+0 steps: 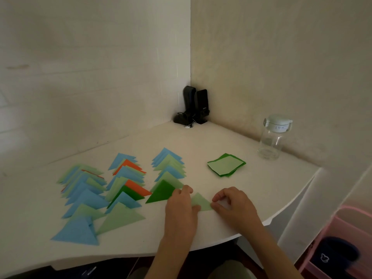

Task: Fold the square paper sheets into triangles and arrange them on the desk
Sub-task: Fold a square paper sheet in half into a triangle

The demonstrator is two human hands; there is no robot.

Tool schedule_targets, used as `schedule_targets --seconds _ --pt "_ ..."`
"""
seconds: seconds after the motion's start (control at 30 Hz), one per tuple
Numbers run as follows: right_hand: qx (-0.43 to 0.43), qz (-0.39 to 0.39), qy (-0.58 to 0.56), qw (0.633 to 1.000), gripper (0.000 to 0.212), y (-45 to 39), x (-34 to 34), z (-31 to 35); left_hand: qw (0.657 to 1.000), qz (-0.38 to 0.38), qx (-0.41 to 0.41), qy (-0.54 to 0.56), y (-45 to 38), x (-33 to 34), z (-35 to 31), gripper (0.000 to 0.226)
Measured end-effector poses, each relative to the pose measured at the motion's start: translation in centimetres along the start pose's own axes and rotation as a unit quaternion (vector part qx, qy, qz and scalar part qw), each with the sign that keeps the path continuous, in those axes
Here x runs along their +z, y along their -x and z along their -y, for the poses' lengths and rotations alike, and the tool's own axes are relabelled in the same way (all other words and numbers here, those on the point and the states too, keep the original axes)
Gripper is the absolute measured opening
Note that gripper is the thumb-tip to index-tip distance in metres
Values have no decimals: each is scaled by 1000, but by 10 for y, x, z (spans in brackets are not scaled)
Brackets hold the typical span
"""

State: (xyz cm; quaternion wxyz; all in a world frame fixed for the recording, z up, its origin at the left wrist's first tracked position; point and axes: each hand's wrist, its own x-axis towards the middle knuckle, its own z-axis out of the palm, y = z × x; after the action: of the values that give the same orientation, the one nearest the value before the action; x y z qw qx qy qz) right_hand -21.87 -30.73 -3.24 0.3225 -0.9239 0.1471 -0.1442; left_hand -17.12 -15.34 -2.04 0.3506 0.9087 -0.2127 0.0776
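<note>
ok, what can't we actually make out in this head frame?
- Light green triangle: its left part is hidden under the left hand.
- Right hand: whether the fingertips pinch the paper is unclear.
- Stack of squares: sheet count too small to tell.
- Bottle label: unreadable.
- Pink bin: cut by the frame edge.

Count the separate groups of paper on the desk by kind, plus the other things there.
Rows of folded triangles: 3
Stack of unfolded squares: 1
Triangle being folded, under left hand and right hand: 1
Bottle: 1
Speakers: 2
Total: 8
</note>
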Motion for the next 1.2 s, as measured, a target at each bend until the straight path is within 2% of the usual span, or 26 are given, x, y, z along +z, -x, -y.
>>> schedule_targets --seconds 0.1,0.33,0.47,0.6,0.73,0.87,1.03,1.2 --pt "3 -10 2 1000 14 2 0 1 999 -3 27 -21 0 2 -4 32" --pt "-9 -66 3 998 10 10 0 0 995 -83 58 19 6 -12 24 18" --pt "8 -66 19 998 16 4 2 -1 993 -111 21 33 5 -31 51 16" --pt "24 -66 76 995 7 -4 5 11 993 -113 4 17 1 -38 67 13" --pt "44 -105 61 992 10 -16 2 14 992 -122 14 -12 -3 -36 69 17" --pt "36 -146 56 987 26 -34 -7 5 990 -140 23 -28 -5 -32 71 27" --pt "56 -112 76 989 45 -55 -14 -2 980 -176 94 -6 -7 -25 54 22" --pt "61 -105 114 986 33 -66 -8 -2 980 -111 160 33 -7 2 15 16"
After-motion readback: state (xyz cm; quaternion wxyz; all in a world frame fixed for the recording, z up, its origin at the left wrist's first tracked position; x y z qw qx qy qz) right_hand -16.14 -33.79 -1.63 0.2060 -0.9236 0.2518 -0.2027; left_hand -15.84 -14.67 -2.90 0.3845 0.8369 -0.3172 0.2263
